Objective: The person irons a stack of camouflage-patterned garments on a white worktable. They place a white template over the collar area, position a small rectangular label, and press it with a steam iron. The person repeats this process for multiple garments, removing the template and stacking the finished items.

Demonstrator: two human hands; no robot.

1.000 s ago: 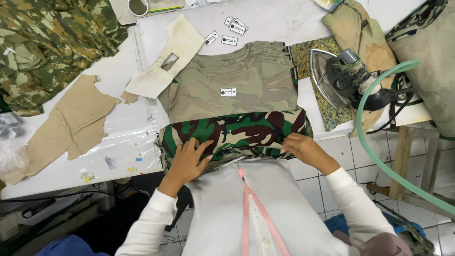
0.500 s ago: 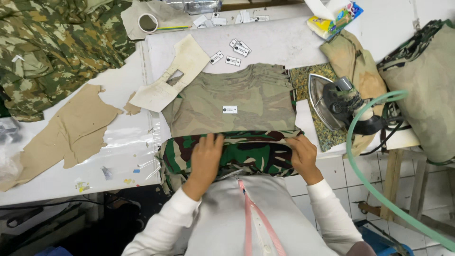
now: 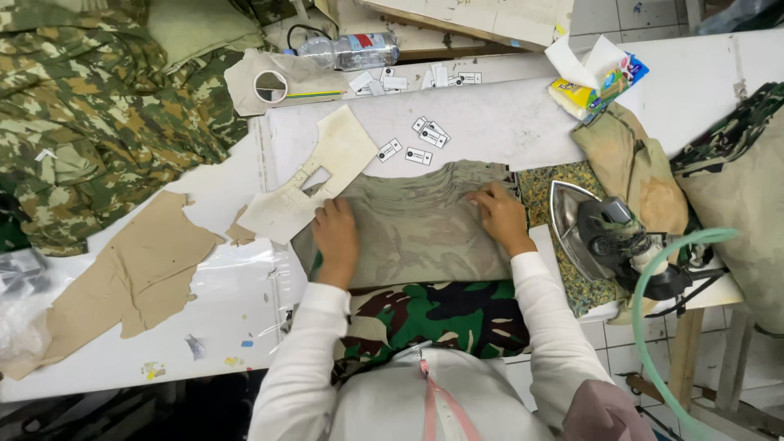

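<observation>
Both hands lie flat on a folded grey-green cloth (image 3: 412, 233) in the middle of the white table (image 3: 506, 122). The left hand (image 3: 335, 237) presses on the left side of the cloth, fingers straight and close together, holding nothing. The right hand (image 3: 500, 214) rests on the far right corner of the cloth, with fingers bent a little and tips on the edge. I cannot tell if it pinches the cloth.

A green, brown and black camouflage cloth (image 3: 441, 314) hangs off the near edge of the table, just under the folded cloth. A pale card shape (image 3: 314, 180) lies to the left, touching the folded cloth. Small white tags (image 3: 416, 143) lie on the far side. A steam iron (image 3: 604, 237) sits to the right, with a green hose (image 3: 653, 278) curling beside it. A plastic bottle (image 3: 347, 51) lies far back.
</observation>
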